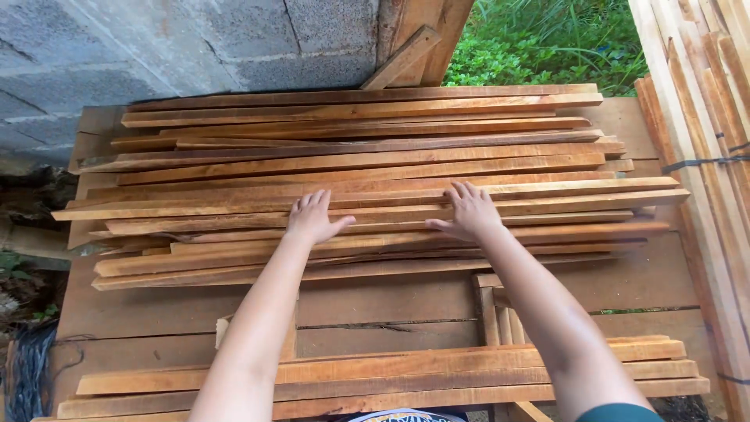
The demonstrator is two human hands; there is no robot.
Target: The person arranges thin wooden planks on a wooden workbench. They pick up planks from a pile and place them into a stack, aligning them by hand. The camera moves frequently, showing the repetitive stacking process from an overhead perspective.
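Left hand (312, 219) and right hand (471, 212) flat, fingers open and spread, gripping nothing, pressing down on wooden slats (375, 168) piled across the bench (375, 301), fingertips pointing far, more slats (391, 375) near

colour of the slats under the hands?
Orange-brown bare wood with darker grain streaks on the wooden slats; head view shows it best.

You work in soft, even daylight, seemingly from the open side at upper right. Shadows under the stacked wooden slats (367, 180) are faint. No glare. Focus is sharp centrally; the frame edges bow slightly, and the lower corners appear a little dimmer.
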